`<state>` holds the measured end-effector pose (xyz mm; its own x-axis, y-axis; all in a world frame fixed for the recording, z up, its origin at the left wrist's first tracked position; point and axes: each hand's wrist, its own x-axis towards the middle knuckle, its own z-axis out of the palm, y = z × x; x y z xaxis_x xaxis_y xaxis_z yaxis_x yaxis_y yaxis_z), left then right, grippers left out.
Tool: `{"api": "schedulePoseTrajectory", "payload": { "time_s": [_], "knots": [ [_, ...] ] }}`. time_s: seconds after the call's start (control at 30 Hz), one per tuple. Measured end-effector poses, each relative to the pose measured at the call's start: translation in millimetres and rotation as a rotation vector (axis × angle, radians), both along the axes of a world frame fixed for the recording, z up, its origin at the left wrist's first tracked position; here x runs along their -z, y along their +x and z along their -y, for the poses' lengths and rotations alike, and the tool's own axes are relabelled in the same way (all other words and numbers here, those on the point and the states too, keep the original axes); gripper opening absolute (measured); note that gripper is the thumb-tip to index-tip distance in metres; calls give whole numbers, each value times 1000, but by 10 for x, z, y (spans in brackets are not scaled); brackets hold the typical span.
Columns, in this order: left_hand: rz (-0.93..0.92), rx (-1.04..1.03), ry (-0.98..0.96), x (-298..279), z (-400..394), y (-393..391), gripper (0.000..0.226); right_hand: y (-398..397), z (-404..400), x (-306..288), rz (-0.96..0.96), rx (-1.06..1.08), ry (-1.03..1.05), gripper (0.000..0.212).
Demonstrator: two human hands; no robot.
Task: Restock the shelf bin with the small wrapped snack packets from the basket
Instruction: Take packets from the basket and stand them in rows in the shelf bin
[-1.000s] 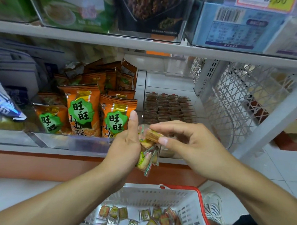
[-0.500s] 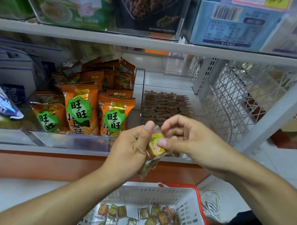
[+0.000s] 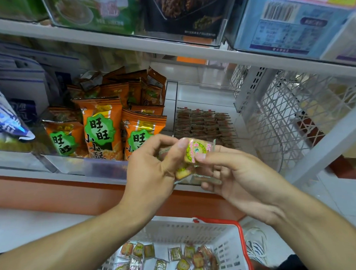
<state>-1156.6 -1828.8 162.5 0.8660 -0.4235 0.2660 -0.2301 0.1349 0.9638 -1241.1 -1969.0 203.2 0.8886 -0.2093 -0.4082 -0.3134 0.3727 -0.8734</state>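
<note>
- Holding a small clutch of snack packets [image 3: 184, 169] in your left hand [image 3: 151, 170], fingers curled round them, in front of the shelf edge.
- Your right hand [image 3: 238, 177] pinches the top packet [image 3: 194, 149], thumb on its face, other fingers under it.
- Clear shelf bin [image 3: 242, 125] sits just behind, rows of packets already inside.
- Basket [image 3: 225, 247] below holds more.
- Peel one packet cleanly, keep the rest gripped, then stand it in line with the rows.

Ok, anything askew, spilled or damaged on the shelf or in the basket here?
Nothing spilled or damaged. The orange snack bags lean unevenly, a few at the back tipped over. Loose packets lie scattered in the basket, as expected. Both hands grip packets in front of the neatly stacked bin.
</note>
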Motion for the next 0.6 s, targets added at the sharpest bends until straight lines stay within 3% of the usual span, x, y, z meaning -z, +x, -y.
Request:
{"api": "schedulePoseTrajectory", "payload": {
  "time_s": [0.2, 0.3, 0.4, 0.6],
  "knots": [
    [130, -209, 41, 53, -23, 65, 36, -13, -294, 94, -17, 86, 307, 47],
    [226, -260, 94, 69, -38, 93, 25, -20, -365, 104, 0, 103, 401, 39],
    [259, -267, 99, 48, -22, 111, 21, -26, -353, 94, -10, 109, 376, 43],
    [92, -202, 30, 23, 33, 60, 50, 52, 41, -24, 152, 179, 153, 46]
  ]
}}
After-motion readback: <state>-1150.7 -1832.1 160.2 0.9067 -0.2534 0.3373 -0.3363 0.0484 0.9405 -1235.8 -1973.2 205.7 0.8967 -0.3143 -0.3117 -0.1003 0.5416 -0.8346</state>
